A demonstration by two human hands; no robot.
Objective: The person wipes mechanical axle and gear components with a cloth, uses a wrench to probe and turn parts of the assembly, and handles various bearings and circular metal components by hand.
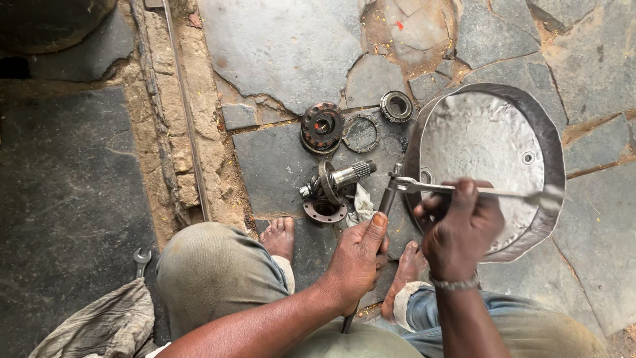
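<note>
Nearest the camera, two knees and two bare feet frame the work; a rag (99,325) lies at lower left with one wrench (140,258) just beyond it on the stone floor (66,185).

The left hand (358,255) is clenched around a dark rod (384,205), thumb laid along it. The rod's long axis runs steeply from bottom left, near the lap, up and slightly right; its upper tip (396,171) points away from the person and meets the spanner head.

The right hand (460,229), wearing one metal bracelet (456,284), grasps one bright spanner (464,190). The spanner's long axis lies almost level, its head to the left at the rod's tip, its tail pointing right over the pan.

Behind the right hand sits one dented metal pan (483,132), open side up.

Left of the rod lie one splined shaft (344,176), pointing up and right, one flange ring (324,211) and a pale cloth scrap (361,204).

Farther off lie three round parts: one rusty hub (322,126), one flat ring (361,132) and one bearing (396,106).
</note>
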